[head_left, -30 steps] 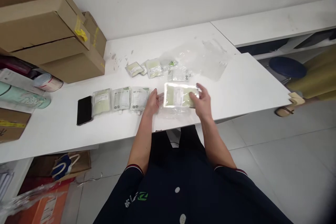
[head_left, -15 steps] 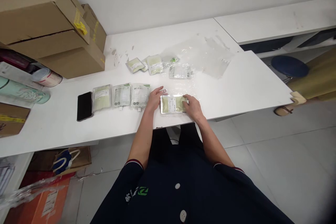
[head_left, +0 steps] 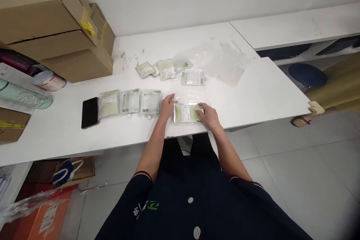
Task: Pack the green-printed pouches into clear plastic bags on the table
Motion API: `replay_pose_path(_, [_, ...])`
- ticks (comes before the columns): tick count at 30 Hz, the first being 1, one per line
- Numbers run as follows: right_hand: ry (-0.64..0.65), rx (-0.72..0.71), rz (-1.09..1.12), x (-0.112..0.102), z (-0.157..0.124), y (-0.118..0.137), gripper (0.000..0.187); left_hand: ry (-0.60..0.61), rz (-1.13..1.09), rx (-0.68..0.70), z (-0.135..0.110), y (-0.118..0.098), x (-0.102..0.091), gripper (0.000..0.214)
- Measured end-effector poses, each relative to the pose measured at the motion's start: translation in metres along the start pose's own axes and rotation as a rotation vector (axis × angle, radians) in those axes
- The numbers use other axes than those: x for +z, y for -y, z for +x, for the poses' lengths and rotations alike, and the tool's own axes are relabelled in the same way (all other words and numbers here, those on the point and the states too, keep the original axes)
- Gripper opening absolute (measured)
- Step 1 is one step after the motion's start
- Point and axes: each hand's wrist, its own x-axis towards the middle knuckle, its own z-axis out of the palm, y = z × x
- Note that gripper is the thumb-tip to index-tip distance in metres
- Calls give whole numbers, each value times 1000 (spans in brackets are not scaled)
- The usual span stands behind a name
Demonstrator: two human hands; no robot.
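A flat sachet [head_left: 186, 113] with light green contents and a white label lies near the table's front edge. My right hand [head_left: 209, 115] grips its right end, thumb on top. Around and behind the sachet spreads a clear plastic bag [head_left: 194, 95]; whether the sachet is fully inside it I cannot tell. My left hand [head_left: 168, 107] is at the bag's left edge, fingers closed on the thin film just left of the sachet. Left of that hand lie two spouted pouches [head_left: 150, 102] [head_left: 130, 101] and a bagged green sachet [head_left: 109, 103], in a row.
Behind are more green sachets [head_left: 167, 69], a pale pouch [head_left: 194, 78] and loose clear bags [head_left: 229, 63]. A black phone [head_left: 90, 113] lies left of the row. Cardboard boxes [head_left: 75, 62], a can [head_left: 50, 81] and a mint-green bottle [head_left: 25, 95] fill the left end. A blue stool [head_left: 308, 74] stands at right.
The sachet and both hands sit slightly further right and lower in view, and the camera has shifted a little. My grip looks much the same.
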Motion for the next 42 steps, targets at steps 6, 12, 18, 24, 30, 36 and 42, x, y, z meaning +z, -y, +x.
replay_pose_path(6, [-78,-31,-99,-6,-7,5,45,63,369,370,-55,-12,-16,33])
replay_pose_path(12, [186,-455,-242,-8,-25,-6,67,506,685,456,-76,3,-43,82])
replay_pose_path(18, [242,-450,-358,2,-34,-15,87,481,764,578,-60,14,-37,68])
replay_pose_path(24, [246,-446,-361,-1,-32,-11,86,522,570,562,-57,9,-32,36])
replay_pose_path(30, [177,-489,-207,-22,-31,-20,55,467,397,361,-69,-3,-42,28])
replay_pose_path(36, [227,-427,115,-57,-28,-15,34,328,313,292,-71,-12,-46,21])
replay_pose_path(42, [142,-229,596,-53,19,-7,39,92,446,447,-31,-22,-31,26])
